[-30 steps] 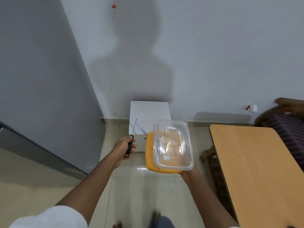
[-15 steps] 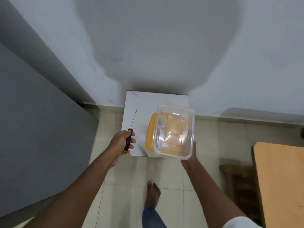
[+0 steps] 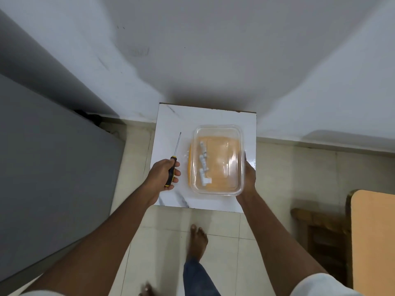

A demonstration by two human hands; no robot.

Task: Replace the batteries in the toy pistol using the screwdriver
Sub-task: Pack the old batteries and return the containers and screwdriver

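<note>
Batteries (image 3: pixel 203 163), small and white, lie loose in the clear plastic box (image 3: pixel 218 160) over the white marble stand (image 3: pixel 168 122). They may roll. My right hand (image 3: pixel 249 177) grips its side; my left hand (image 3: pixel 163 176) wraps the thin black-and-yellow screwdriver (image 3: pixel 173 160), light and stiff.

Pale walls (image 3: pixel 213 50) meet in a corner ahead, a broad shadow spread across them. Cream floor tiles (image 3: pixel 171 242) run below. A small white marble-patterned table (image 3: pixel 171 116) stands against the wall — under the hands. Far right of them, a wooden tabletop (image 3: pixel 374 231); far left, a grey surface (image 3: pixel 42 167).
</note>
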